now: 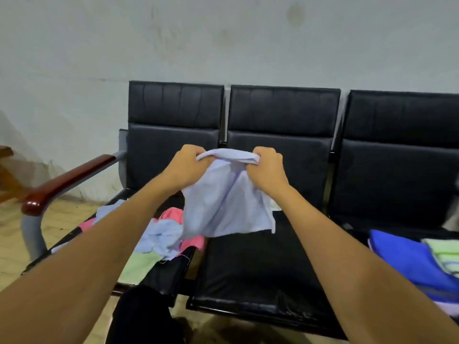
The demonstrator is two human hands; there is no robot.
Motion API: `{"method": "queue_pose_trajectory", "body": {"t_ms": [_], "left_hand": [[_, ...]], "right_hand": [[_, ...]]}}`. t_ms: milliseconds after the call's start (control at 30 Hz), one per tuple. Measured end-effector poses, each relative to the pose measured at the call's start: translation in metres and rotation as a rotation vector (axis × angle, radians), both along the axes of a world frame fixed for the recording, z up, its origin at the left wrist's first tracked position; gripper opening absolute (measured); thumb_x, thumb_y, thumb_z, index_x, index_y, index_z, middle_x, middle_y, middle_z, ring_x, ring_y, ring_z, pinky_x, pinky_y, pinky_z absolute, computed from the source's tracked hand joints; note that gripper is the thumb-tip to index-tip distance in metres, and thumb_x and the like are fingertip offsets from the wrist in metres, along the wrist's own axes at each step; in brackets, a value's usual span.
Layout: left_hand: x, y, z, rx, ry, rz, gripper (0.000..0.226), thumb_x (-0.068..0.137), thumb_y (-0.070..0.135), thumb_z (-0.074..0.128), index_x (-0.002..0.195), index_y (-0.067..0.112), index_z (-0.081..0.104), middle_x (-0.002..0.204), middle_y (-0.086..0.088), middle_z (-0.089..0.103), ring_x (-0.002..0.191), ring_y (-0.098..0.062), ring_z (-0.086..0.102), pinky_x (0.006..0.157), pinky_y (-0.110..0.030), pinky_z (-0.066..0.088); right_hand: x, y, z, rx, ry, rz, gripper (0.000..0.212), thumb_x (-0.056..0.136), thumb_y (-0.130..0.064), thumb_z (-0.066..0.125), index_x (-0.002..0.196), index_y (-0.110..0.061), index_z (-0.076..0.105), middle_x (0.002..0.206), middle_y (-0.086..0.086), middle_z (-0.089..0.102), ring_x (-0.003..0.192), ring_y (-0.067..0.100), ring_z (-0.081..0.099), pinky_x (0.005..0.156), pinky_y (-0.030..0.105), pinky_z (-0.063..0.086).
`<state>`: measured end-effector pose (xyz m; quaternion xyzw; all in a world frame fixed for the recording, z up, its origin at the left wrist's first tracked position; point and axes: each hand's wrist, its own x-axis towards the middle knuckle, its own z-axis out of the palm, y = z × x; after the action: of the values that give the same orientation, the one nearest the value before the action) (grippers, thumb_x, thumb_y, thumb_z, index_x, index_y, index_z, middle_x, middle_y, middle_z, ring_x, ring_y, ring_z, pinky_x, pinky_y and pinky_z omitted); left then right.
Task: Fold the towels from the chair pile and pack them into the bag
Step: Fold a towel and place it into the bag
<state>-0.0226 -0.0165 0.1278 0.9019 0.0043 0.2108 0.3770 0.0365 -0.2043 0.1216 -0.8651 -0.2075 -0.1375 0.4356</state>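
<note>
A pale lavender towel [226, 202] hangs in the air over the gap between the left and middle seats. My left hand [187, 167] grips its top left edge and my right hand [268, 168] grips its top right edge, both with curled fingers. Below my left forearm, the unfolded pile [164, 234] of light blue, pink and green towels lies on the left seat. Folded towels, a blue one [402, 256] and a green striped one [444, 256], are stacked on the right seat. No bag is in view.
Three black padded chairs form a bench against a grey wall; the middle seat [253, 269] lies bare below the towel. A wooden armrest [67, 181] on a grey frame bounds the left side. A dark trouser leg [144, 319] shows at the bottom.
</note>
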Motion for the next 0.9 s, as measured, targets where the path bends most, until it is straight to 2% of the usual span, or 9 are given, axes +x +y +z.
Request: {"method": "queue_pose_trajectory", "body": {"t_ms": [100,200,267,333,400,567,700,800,900], "left_hand": [[-0.02,-0.017,0.049,0.197,0.109,-0.134,0.039,0.081,0.044,0.075,0.077,0.006,0.069,0.075,-0.014,0.066,0.063,-0.018,0.059,0.062,-0.031,0.046],[-0.036,-0.036,0.097,0.702,0.237,0.038,0.049,0.075,0.053,0.077,0.073,0.016,0.045,0.074,0.0,0.05,0.064,-0.014,0.049,0.063,-0.032,0.042],[-0.048,-0.044,0.12,0.81,0.214,0.112,0.047,0.08,0.044,0.075,0.07,0.014,0.04,0.069,-0.002,0.046,0.06,-0.017,0.044,0.062,-0.033,0.04],[-0.06,-0.049,0.145,0.819,0.143,0.141,0.047,0.083,0.036,0.072,0.06,0.011,0.04,0.058,-0.004,0.044,0.053,-0.019,0.038,0.057,-0.033,0.035],[-0.07,-0.053,0.168,0.817,0.108,0.153,0.047,0.084,0.034,0.071,0.057,0.011,0.041,0.057,-0.004,0.045,0.052,-0.018,0.039,0.056,-0.031,0.034],[-0.086,-0.071,0.214,0.793,0.04,0.1,0.045,0.087,0.033,0.07,0.056,0.011,0.047,0.058,-0.005,0.049,0.054,-0.017,0.043,0.052,-0.03,0.033],[-0.098,-0.084,0.235,0.675,0.06,0.029,0.038,0.092,0.029,0.065,0.064,0.007,0.053,0.064,-0.005,0.051,0.056,-0.019,0.043,0.054,-0.028,0.032],[-0.103,-0.088,0.24,0.462,0.021,-0.048,0.029,0.093,0.021,0.063,0.074,-0.001,0.061,0.068,-0.009,0.051,0.061,-0.02,0.041,0.059,-0.031,0.033],[-0.101,-0.088,0.237,0.322,0.022,-0.099,0.029,0.094,0.017,0.061,0.083,-0.009,0.065,0.072,-0.013,0.057,0.065,-0.021,0.048,0.06,-0.032,0.039]], "right_hand": [[-0.007,-0.037,0.025,0.088,-0.052,0.001,0.027,0.087,0.007,0.041,0.076,-0.017,0.038,0.078,0.005,0.047,0.067,0.016,0.038,0.057,0.03,0.031],[-0.024,-0.07,0.054,0.072,-0.088,0.04,0.013,0.092,-0.007,0.051,0.093,-0.018,0.043,0.087,0.004,0.052,0.073,0.018,0.043,0.061,0.029,0.036],[-0.044,-0.09,0.074,-0.075,-0.173,0.031,0.019,0.09,-0.026,0.067,0.089,-0.016,0.05,0.082,0.001,0.057,0.07,0.017,0.049,0.057,0.028,0.038],[-0.064,-0.108,0.094,-0.255,-0.219,0.04,0.034,0.083,-0.044,0.076,0.08,-0.017,0.056,0.076,-0.001,0.06,0.065,0.016,0.053,0.055,0.028,0.039],[-0.077,-0.123,0.114,-0.452,-0.192,0.052,0.036,0.08,-0.048,0.077,0.072,-0.021,0.055,0.073,-0.001,0.06,0.065,0.019,0.055,0.057,0.031,0.041],[-0.085,-0.16,0.168,-0.693,-0.225,-0.12,0.02,0.096,-0.022,0.056,0.079,-0.012,0.057,0.081,0.005,0.059,0.078,0.03,0.058,0.061,0.035,0.044],[-0.101,-0.184,0.194,-0.556,-0.25,-0.13,0.028,0.096,0.002,0.037,0.073,-0.012,0.043,0.082,0.005,0.049,0.078,0.026,0.047,0.062,0.033,0.035],[-0.11,-0.197,0.202,-0.319,-0.2,-0.076,0.024,0.095,0.002,0.033,0.08,0.004,0.051,0.08,0.018,0.057,0.073,0.026,0.048,0.063,0.037,0.04],[-0.116,-0.206,0.205,-0.156,-0.168,-0.019,0.025,0.098,-0.006,0.039,0.075,-0.006,0.049,0.069,0.016,0.047,0.061,0.021,0.037,0.054,0.032,0.03]]}}
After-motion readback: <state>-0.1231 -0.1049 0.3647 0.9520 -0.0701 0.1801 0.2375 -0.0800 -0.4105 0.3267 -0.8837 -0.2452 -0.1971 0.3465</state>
